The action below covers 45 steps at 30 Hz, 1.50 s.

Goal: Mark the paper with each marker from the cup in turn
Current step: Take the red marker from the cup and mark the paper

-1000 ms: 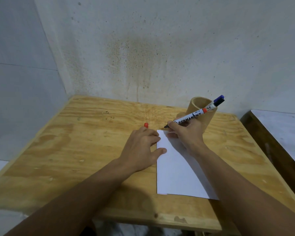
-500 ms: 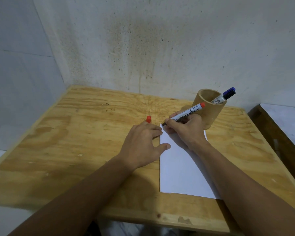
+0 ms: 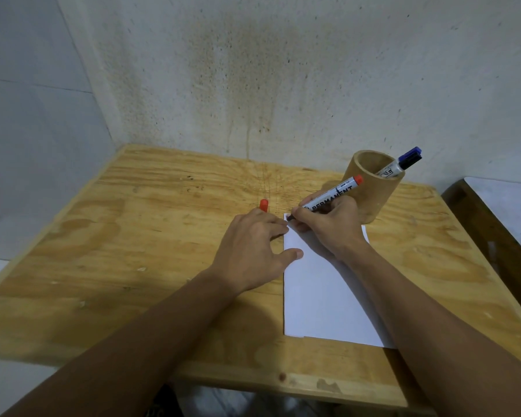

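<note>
A white sheet of paper [image 3: 319,296] lies on the wooden table [image 3: 133,236]. My right hand [image 3: 331,227] grips a white marker with a red end [image 3: 334,197], slanted, its dark tip touching the paper's far left corner. My left hand [image 3: 250,251] rests at the paper's left edge, thumb on the sheet, and a red cap [image 3: 263,204] sticks out past its fingers. Behind my right hand stands a brown cup [image 3: 379,203] with a blue-capped marker [image 3: 403,162] leaning in it.
The table sits in a corner against stained walls. A dark wooden piece with a white top [image 3: 494,236] stands close on the right. The table's front edge runs just below the paper.
My right hand has dropped slightly, bringing the marker tip down onto the paper's corner. My left hand keeps its place with the red cap. The view has shifted a little.
</note>
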### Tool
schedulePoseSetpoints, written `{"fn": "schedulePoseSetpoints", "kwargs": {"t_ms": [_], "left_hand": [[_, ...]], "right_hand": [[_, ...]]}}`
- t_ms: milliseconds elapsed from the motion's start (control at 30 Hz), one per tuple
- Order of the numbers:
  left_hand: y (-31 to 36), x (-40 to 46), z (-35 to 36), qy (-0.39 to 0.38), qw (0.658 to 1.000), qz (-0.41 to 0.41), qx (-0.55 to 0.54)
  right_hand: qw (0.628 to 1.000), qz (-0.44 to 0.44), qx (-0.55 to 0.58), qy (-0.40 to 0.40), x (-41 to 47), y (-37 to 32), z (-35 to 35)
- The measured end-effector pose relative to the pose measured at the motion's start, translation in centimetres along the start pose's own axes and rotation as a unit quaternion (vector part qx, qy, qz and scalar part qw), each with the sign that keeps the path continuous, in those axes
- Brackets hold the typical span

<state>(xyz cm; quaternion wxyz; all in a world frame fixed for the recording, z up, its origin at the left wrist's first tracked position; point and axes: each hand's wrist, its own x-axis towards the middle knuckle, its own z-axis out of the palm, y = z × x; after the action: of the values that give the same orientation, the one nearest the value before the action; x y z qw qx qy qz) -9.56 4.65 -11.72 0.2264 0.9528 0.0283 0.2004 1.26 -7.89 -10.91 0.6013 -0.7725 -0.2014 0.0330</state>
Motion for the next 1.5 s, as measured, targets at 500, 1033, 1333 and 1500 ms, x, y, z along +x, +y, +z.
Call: {"fn": "schedulePoseSetpoints", "kwargs": {"t_ms": [500, 1033, 1333, 1500], "left_hand": [[0.2, 1.3, -1.5, 0.156, 0.976, -0.080, -0.128], [0.5, 4.8, -4.0, 0.021, 0.701, -0.347, -0.623], [1.9, 4.8, -3.9, -0.007, 0.714, -0.312, -0.627], [3.2, 5.4, -4.5, -0.004, 0.730, -0.292, -0.619]], "right_hand": [[0.989, 0.020, 0.136, 0.059, -0.7, -1.7, -0.7], [0.976, 0.024, 0.215, 0.028, -1.8, -5.6, -2.2], [0.987, -0.019, 0.153, 0.042, -1.7, -5.0, -3.2], [0.988, 0.002, 0.155, 0.015, -1.1, -4.7, -4.7]]}}
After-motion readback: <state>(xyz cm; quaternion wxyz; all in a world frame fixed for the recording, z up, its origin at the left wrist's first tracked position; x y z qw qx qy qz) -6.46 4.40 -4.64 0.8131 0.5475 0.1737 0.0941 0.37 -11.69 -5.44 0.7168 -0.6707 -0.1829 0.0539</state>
